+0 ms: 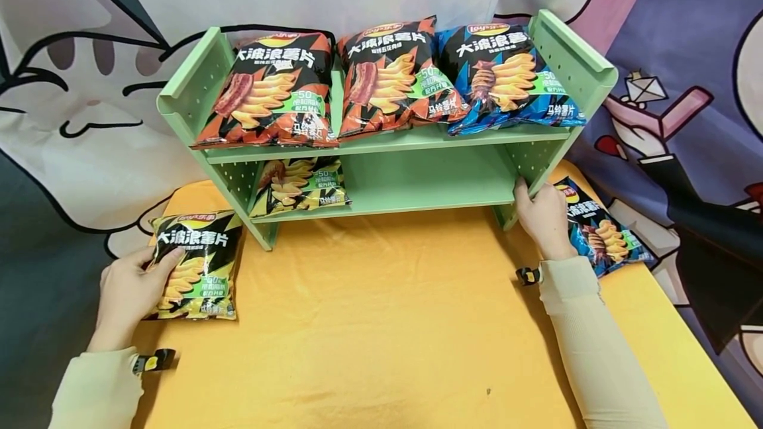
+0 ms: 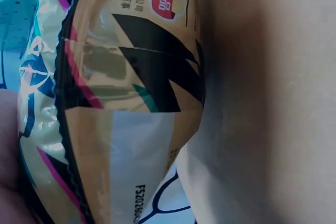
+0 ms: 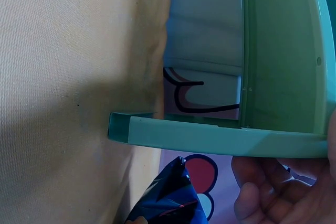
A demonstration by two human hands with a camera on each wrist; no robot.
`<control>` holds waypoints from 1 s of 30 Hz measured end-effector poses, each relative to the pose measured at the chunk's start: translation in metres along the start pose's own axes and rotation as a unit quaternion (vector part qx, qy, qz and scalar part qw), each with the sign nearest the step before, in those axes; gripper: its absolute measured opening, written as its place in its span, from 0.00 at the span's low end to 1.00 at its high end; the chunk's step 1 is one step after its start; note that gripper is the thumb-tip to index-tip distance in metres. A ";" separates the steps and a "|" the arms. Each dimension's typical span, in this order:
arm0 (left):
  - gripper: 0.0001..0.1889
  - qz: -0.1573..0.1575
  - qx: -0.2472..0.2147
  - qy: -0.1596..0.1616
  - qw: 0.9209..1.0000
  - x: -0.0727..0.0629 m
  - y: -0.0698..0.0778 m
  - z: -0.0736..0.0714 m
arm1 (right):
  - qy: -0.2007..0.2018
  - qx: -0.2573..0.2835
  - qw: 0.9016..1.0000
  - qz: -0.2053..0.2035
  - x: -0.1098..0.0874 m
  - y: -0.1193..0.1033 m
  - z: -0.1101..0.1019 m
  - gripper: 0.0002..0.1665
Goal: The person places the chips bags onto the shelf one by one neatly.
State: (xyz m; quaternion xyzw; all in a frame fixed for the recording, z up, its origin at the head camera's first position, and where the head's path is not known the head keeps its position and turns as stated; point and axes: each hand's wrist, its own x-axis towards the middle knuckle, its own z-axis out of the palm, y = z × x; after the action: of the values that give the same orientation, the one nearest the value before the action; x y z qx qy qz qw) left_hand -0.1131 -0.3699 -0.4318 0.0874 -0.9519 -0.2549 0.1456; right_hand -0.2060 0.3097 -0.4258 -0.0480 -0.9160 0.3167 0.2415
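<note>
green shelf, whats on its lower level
One yellow-and-black chip bag sits at the left end; the upper board hides its top and anything farther back.

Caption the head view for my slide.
Left hand holding a yellow chip bag, right hand gripping a green shelf.

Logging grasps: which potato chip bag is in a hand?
The yellow potato chip bag left of the green shelf: the only bag gripped, by the left hand.
</note>
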 end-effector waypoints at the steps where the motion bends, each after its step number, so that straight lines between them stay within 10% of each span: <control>1: 0.26 0.003 -0.002 0.008 1.000 -0.003 0.002 -0.001 | -0.001 0.001 1.000 0.002 0.000 0.000 0.000 0.33; 8: 0.27 0.016 -0.039 0.052 0.998 -0.023 0.016 -0.007 | -0.002 0.001 1.000 0.007 0.000 0.000 -0.001 0.33; 17: 0.32 0.108 -0.051 0.110 0.987 -0.052 0.041 -0.018 | -0.001 0.000 1.000 0.006 0.000 0.000 0.001 0.33; 30: 0.33 0.112 -0.038 0.174 0.978 -0.083 0.073 -0.047 | 0.000 0.001 1.000 0.002 -0.001 0.000 0.000 0.31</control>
State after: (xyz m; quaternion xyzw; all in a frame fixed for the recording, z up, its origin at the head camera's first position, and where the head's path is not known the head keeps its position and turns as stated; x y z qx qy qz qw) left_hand -0.0259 -0.3095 -0.3749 0.0179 -0.9055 -0.2537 0.3397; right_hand -0.2053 0.3095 -0.4258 -0.0498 -0.9156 0.3178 0.2412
